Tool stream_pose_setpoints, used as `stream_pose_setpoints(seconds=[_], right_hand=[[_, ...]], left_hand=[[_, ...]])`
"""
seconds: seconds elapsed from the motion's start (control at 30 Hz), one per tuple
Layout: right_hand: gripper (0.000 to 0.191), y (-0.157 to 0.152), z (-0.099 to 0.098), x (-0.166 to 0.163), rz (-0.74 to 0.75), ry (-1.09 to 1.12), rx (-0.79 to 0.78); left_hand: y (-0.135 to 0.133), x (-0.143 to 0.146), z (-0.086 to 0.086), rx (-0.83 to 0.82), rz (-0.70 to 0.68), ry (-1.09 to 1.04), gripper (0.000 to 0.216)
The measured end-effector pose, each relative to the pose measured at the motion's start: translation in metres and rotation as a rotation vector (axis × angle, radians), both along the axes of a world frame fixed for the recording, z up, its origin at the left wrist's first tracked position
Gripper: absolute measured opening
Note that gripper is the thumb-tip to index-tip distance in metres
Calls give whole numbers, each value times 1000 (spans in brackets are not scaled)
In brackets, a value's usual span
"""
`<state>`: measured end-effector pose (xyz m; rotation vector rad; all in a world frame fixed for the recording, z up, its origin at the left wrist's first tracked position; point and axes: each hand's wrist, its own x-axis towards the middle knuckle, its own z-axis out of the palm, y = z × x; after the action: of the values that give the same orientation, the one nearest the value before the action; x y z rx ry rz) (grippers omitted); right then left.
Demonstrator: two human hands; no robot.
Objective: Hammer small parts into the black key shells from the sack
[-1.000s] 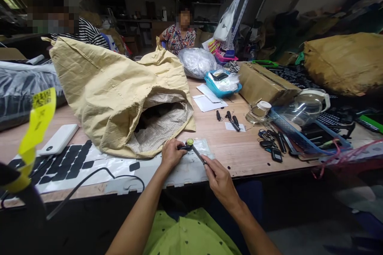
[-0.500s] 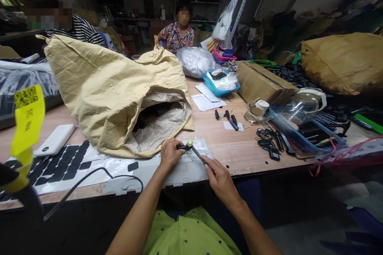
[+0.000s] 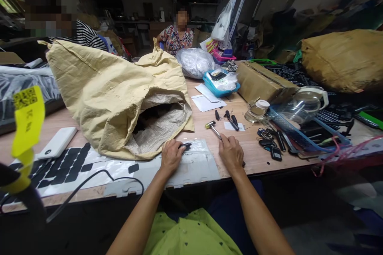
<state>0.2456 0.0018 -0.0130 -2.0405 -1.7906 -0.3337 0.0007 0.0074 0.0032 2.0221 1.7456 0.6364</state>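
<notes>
My left hand (image 3: 171,156) is closed on a small black plastic piece (image 3: 186,145), its far end poking out past the fingers; its exact kind I cannot make out. Under that hand lies a pale grey board (image 3: 196,172) at the table's front edge, with a clear plastic sleeve on top. To the right, my right hand (image 3: 231,153) grips the handle of a small hammer (image 3: 215,130) whose head has a yellow end, low over the bare wood. Just beyond the hammer, several black pieces (image 3: 231,118) lie beside a small white paper.
A big tan cloth sack (image 3: 98,87) gapes toward me on the left. Near it lie a white power bank (image 3: 58,143) and a cable. A blue basket (image 3: 299,135), keys (image 3: 266,139), a jar (image 3: 257,111) and a cardboard box (image 3: 260,81) occupy the right. Two people sit across the table.
My right hand has moved the hammer away from the black piece, to the right and onto or near the table. My left hand stays in place with the black piece.
</notes>
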Motion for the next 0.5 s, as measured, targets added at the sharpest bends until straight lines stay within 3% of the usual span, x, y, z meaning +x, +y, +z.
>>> stream_pose_setpoints(seconds=[0.1, 0.17, 0.23, 0.3, 0.33, 0.37, 0.43, 0.5], right_hand=[[30, -2, -4, -2, 1, -35, 36], [30, -2, -6, -3, 1, -45, 52], [30, -1, -8, -3, 1, -43, 67], [30, -1, -10, -2, 4, -44, 83], [29, 0, -12, -1, 6, -49, 93], [28, 0, -13, 0, 6, -57, 102], [27, 1, -16, 2, 4, -77, 121], [26, 1, -18, 4, 7, -95, 137]], left_hand=[[-8, -1, 3, 27, 8, -72, 20], [-27, -2, 1, 100, -57, -166, 25], [-56, -2, -8, 198, -261, -252, 30], [-88, -2, -27, 240, -582, -276, 33], [-103, -3, -39, 225, -740, -253, 33], [-115, -4, -53, 173, -796, -216, 34], [-130, -6, -81, -60, -734, -129, 34], [-134, -9, -107, -311, -523, -56, 35]])
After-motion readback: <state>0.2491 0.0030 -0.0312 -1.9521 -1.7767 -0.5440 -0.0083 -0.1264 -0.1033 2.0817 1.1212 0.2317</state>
